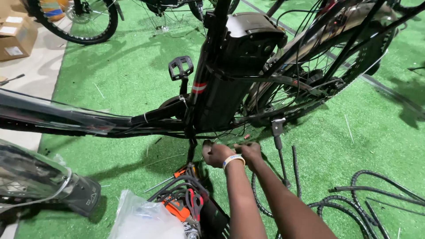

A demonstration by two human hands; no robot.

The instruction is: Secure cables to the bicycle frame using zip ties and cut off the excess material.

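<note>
Hands at the underside of an electric bicycle, seen from above. The left hand, with a pale band at the wrist, and the right hand meet side by side at centre frame, both curled narrow around a thin bundle of black cables that runs along the lower edge of the black bicycle frame; the fingertips are turned away, so whether each pinches a cable or only rests on it cannot be told. Directly above them rises the bulky black battery housing with a red and white stripe, with a black platform pedal to its left and the spoked rear wheel at upper right. The black kickstand stands just right of the right hand.

Handling, as a judgement: the cables look light, limp and springy, easily kinked or pulled from their connectors, so they are best gathered close to the frame rather than tugged at a free length. The bicycle itself looks heavy and stiff and would be better steadied by its frame tubes than by wheel or wiring.

At lower centre lie red-handled pliers among orange-handled tools, beside a clear plastic bag. Loose black spiral cable sleeves sprawl at lower right on the green artificial-turf floor. A brown cardboard box sits at upper left.
</note>
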